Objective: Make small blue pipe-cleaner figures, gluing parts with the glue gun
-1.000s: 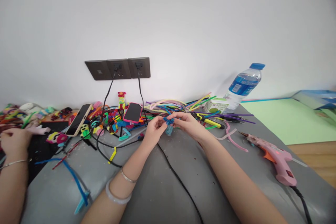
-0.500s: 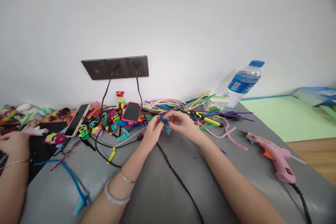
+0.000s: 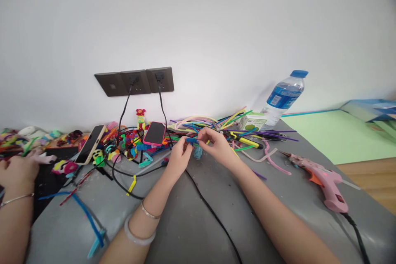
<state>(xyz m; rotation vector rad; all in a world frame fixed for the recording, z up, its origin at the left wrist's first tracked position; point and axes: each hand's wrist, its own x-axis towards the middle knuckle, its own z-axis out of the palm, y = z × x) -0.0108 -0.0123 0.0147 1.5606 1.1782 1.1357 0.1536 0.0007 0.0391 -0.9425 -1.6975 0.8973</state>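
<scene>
Between my two hands, over the middle of the grey table, is a short blue pipe cleaner point(image 3: 192, 141). My left hand point(image 3: 180, 154) pinches its left end. The thumb and forefinger of my right hand point(image 3: 214, 143) close on its right end. A lighter blue fuzzy piece point(image 3: 198, 153) shows just below the fingers; whether it is joined to the pipe cleaner I cannot tell. Behind my hands lies a pile of coloured pipe cleaners point(image 3: 193, 122), with yellow-handled pliers point(image 3: 246, 140) to the right.
A pink glue gun point(image 3: 324, 181) lies at the right, a water bottle point(image 3: 283, 99) behind it. Phones point(image 3: 154, 133), small fuzzy figures point(image 3: 140, 119) and black cables point(image 3: 213, 212) spread left and centre. Another person's hand point(image 3: 20, 171) is at far left. A bent blue pipe cleaner point(image 3: 85, 210) lies front left.
The blue piece between my fingers now lies straighter and more level, and my right hand has shifted slightly. The other person's hand has moved a little to the right.
</scene>
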